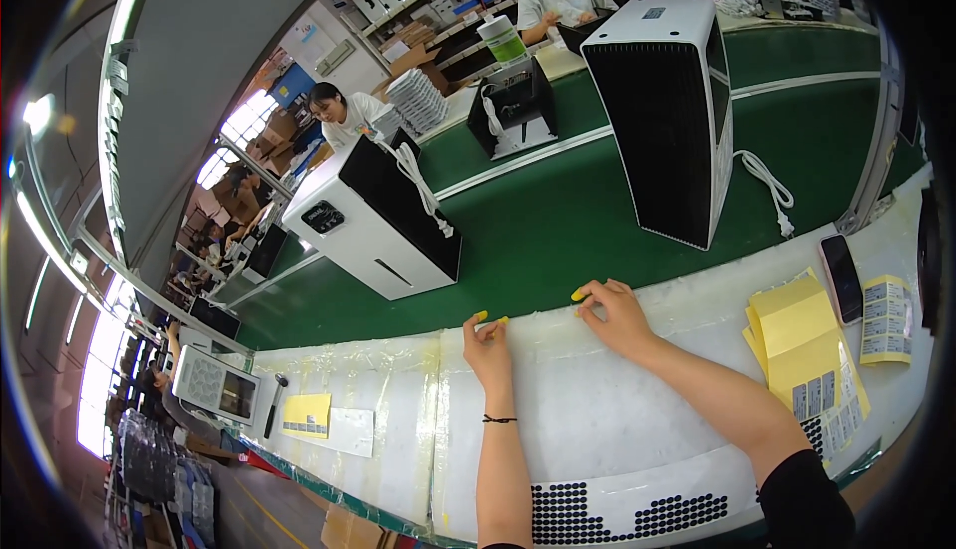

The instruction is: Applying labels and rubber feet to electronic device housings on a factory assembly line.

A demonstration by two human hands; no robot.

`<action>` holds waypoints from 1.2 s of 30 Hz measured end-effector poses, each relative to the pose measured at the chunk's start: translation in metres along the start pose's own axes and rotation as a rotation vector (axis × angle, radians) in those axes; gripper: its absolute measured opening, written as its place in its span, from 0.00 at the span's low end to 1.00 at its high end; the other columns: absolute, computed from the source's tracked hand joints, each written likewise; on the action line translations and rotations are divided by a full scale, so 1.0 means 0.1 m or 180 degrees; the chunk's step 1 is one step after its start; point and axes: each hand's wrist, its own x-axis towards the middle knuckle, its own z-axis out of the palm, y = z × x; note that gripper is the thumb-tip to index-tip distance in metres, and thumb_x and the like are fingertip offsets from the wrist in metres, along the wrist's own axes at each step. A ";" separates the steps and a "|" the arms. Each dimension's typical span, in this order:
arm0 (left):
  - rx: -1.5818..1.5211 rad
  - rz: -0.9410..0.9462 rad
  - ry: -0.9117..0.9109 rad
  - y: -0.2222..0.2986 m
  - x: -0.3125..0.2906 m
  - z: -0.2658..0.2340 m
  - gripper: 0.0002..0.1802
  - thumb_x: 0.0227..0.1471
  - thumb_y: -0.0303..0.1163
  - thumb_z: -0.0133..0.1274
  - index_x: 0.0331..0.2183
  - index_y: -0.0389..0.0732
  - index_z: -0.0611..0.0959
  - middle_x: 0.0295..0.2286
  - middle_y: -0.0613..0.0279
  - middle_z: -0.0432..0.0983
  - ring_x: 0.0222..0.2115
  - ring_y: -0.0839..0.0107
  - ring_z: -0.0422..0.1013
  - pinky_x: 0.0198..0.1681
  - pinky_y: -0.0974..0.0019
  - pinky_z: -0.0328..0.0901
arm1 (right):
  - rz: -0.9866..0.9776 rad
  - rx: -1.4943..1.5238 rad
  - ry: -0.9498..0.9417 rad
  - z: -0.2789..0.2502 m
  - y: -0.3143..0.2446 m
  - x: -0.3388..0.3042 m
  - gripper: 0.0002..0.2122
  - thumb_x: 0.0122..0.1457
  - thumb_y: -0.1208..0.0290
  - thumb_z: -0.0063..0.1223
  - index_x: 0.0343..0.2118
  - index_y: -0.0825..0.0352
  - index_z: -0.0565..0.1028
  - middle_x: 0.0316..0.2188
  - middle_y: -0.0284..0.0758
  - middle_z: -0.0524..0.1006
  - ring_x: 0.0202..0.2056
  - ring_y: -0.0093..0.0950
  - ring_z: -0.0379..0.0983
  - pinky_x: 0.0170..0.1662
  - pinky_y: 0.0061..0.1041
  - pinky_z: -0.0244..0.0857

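My left hand (487, 352) hovers over the near edge of the green conveyor, at the far side of the white work surface (398, 390). Its fingers are bent, and yellow covers sit on the fingertips, which are apart with nothing visible between them. To its right, my right hand (619, 322) is curled loosely, also with yellow-tipped fingers slightly apart and no object showing. Beyond the hands, a white and black boxy appliance (363, 225) rests on the green belt (528, 230), a white cord on its side. Another tall black and white unit (662, 121) stands farther right, its white cord (767, 186) beside it.
A sheet of round black pads (637, 511) lies by my forearms. Yellow label sheets (797, 335), a phone (842, 278) and more labels (886, 320) lie right. At left are a yellow card (307, 415) and a screwdriver-like tool (274, 405). Co-workers sit across the belt.
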 end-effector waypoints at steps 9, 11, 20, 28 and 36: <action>-0.0048 -0.0111 -0.0028 0.08 -0.01 0.01 0.18 0.48 0.22 0.56 0.42 0.36 0.73 0.26 0.64 0.78 0.18 0.83 0.61 0.24 0.76 0.58 | 0.0051 0.0043 -0.0143 0.00 0.02 0.01 0.06 0.54 0.72 0.52 0.35 0.62 0.73 0.25 0.28 0.77 0.40 0.30 0.69 0.57 0.33 0.53; -0.0055 -0.0073 0.0011 0.11 -0.02 0.02 0.17 0.48 0.23 0.56 0.42 0.36 0.73 0.26 0.64 0.79 0.17 0.83 0.61 0.24 0.75 0.58 | 0.0012 0.0030 -0.0121 0.00 0.01 0.01 0.05 0.54 0.72 0.52 0.35 0.62 0.73 0.25 0.28 0.77 0.39 0.30 0.69 0.57 0.33 0.53; 0.0038 -0.0048 -0.0026 0.15 -0.02 0.01 0.14 0.48 0.24 0.56 0.39 0.34 0.75 0.26 0.64 0.79 0.17 0.80 0.65 0.24 0.75 0.61 | -0.0056 -0.0032 -0.0144 -0.01 0.01 0.01 0.05 0.54 0.72 0.52 0.34 0.63 0.73 0.25 0.27 0.78 0.37 0.29 0.70 0.55 0.32 0.54; -0.0005 0.0088 -0.0007 0.10 -0.01 0.04 0.13 0.49 0.23 0.55 0.39 0.33 0.75 0.27 0.64 0.79 0.16 0.81 0.64 0.23 0.75 0.60 | -0.0031 -0.0053 -0.0189 -0.01 0.01 0.02 0.05 0.54 0.72 0.52 0.34 0.63 0.73 0.25 0.28 0.78 0.36 0.28 0.70 0.53 0.31 0.57; -0.0046 0.0041 -0.0049 0.09 -0.01 0.04 0.13 0.49 0.23 0.55 0.39 0.33 0.75 0.27 0.65 0.78 0.16 0.81 0.64 0.24 0.75 0.60 | -0.0069 -0.0054 -0.0168 -0.01 0.00 0.02 0.05 0.54 0.73 0.52 0.33 0.63 0.74 0.25 0.27 0.78 0.35 0.28 0.70 0.50 0.30 0.59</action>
